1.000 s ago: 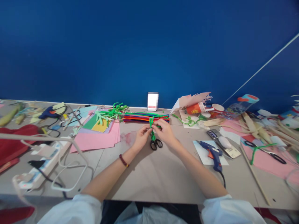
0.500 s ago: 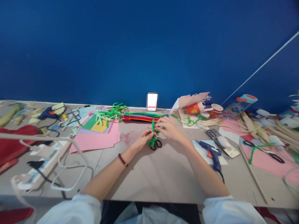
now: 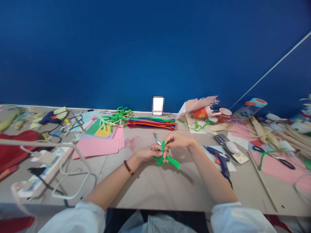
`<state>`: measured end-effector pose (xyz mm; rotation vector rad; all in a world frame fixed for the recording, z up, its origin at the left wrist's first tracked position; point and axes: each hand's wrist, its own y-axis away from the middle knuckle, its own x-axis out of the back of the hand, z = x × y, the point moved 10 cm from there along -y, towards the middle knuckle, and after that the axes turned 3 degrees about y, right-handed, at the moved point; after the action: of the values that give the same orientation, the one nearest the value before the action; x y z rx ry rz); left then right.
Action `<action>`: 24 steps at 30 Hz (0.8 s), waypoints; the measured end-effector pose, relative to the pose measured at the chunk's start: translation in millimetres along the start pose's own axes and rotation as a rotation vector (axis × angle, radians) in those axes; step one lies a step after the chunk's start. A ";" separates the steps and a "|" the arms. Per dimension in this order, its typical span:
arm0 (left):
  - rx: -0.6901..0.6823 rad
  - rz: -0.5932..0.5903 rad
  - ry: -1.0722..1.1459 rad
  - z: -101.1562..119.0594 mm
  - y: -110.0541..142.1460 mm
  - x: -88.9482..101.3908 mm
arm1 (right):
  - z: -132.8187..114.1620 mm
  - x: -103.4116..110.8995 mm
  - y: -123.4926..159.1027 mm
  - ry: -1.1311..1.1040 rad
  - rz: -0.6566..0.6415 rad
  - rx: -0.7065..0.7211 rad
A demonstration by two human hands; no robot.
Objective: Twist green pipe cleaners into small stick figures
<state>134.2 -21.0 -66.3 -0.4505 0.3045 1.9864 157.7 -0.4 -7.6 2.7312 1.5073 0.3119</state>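
Bright green pipe cleaner [image 3: 167, 158], dark red bead bracelet [image 3: 127, 167]

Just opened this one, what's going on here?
A person sits at a cluttered craft table, holding a bent green pipe cleaner in both bare hands. The left hand grips it low down, while the right hand pinches its upright end. Scissors lie just beyond the hands, their handles hidden. A bundle of colored pipe cleaners lies farther back, with pink paper to the left and a glue gun to the right.
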 end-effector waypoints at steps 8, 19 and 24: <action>0.039 0.079 0.126 -9.1 1.6 15.9 | 3.3 4.5 -8.5 -0.106 0.145 0.010; -0.585 1.075 -0.698 75.2 51.3 66.6 | 11.2 71.9 11.4 0.061 0.930 0.001; -0.688 0.997 -0.868 81.6 52.0 50.3 | 10.8 60.7 8.0 0.107 1.025 0.048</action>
<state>52.7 29.6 -14.5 0.2681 -0.8953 3.0100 197.8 47.2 -7.0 3.2978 -0.0217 0.4052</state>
